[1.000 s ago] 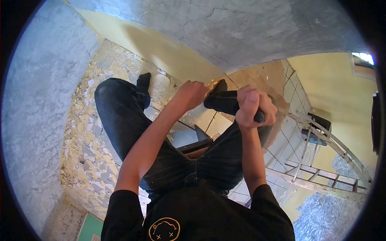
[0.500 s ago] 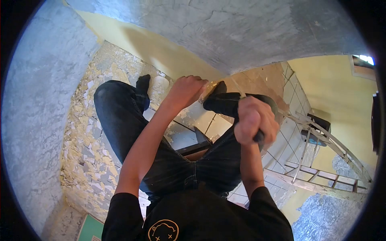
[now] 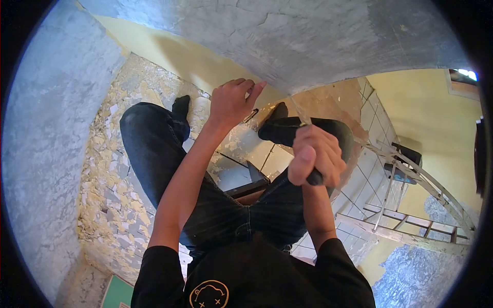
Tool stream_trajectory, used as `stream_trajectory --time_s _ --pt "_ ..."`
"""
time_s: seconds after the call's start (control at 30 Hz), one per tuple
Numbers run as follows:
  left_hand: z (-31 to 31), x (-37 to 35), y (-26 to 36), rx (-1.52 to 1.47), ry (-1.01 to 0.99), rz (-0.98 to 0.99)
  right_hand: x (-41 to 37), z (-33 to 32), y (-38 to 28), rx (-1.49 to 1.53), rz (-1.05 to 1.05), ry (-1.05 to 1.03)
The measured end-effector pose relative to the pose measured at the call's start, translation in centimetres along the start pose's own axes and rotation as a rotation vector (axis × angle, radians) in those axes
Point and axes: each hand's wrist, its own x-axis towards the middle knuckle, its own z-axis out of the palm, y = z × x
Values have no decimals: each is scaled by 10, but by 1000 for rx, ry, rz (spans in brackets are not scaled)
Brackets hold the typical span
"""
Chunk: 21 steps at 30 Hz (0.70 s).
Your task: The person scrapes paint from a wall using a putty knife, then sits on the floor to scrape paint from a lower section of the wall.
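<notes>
My right hand [image 3: 318, 156] is wrapped around the black handle [image 3: 315, 177] of a scraper. Its narrow metal blade [image 3: 301, 109] points up and away, with the tip close to the foot of the wall. My left hand [image 3: 233, 104] is raised near the yellow lower strip of the wall [image 3: 215, 72]. It holds nothing; the thumb sticks out to the right and the other fingers are loosely bent, partly hidden behind the hand. Below it, a small dark object [image 3: 250, 116] lies on the floor, too small to name.
Paint flakes [image 3: 110, 190] cover the floor on the left. Bare grey wall [image 3: 246, 31] rises in front. A dark-framed low seat [image 3: 249, 189] shows between my legs. At right stand a metal ladder [image 3: 405, 226] and a dark chair-like object [image 3: 405, 164]. A green panel [image 3: 117, 293] is at lower left.
My left hand has lifted slightly and turned, its thumb now standing out, uncovering the small dark object below. My right hand has shifted a little left with the scraper.
</notes>
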Motion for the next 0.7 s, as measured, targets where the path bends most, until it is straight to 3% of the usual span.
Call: stream_trajectory --time_s 0.07,0.23,0.4,0.43,0.6,0.7 --pt "2 1 2 0 -5 -18 0 5 4 -71 -42 -46" --pt "2 3 -2 20 38 -8 1 3 2 -82 -35 60" --pt "2 4 -4 11 49 -24 6 1 -7 -2 -45 -12" --pt "2 0 -2 9 51 -25 4 3 -1 -120 -65 3" --pt "1 1 -3 3 29 -27 6 3 -1 -8 -46 -29" --pt "3 -3 -2 8 29 -15 -4 10 18 -87 21 40"
